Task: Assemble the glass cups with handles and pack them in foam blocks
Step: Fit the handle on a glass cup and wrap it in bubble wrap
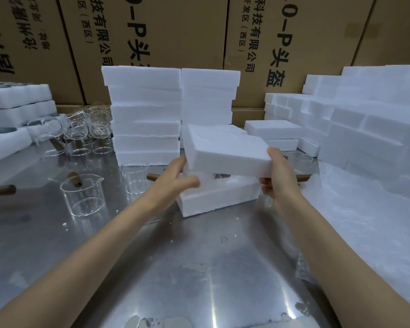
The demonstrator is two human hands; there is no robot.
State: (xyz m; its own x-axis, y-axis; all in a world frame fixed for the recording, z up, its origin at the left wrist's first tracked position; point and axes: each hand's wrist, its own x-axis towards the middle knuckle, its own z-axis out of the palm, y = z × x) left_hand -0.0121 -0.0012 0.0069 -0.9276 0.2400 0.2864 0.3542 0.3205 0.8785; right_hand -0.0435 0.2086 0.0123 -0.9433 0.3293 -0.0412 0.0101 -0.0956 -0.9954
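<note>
This is a packing station in a warehouse or small factory. Tall brown cardboard cartons [175, 31] printed with large black Chinese characters form a wall from 10 to 2 o'clock, close behind the work area. A scuffed, reflective stainless-steel tabletop [187, 268] fills the foreground, speckled with white foam crumbs. White foam blocks [145, 114] stand in neat stacks at 12 o'clock, and a larger heap of foam pieces [365, 119] rises at 2 o'clock. At 10 o'clock, many identical clear glass cups [81, 129] cluster together beside moulded foam trays [17, 98], showing batch work.
</note>
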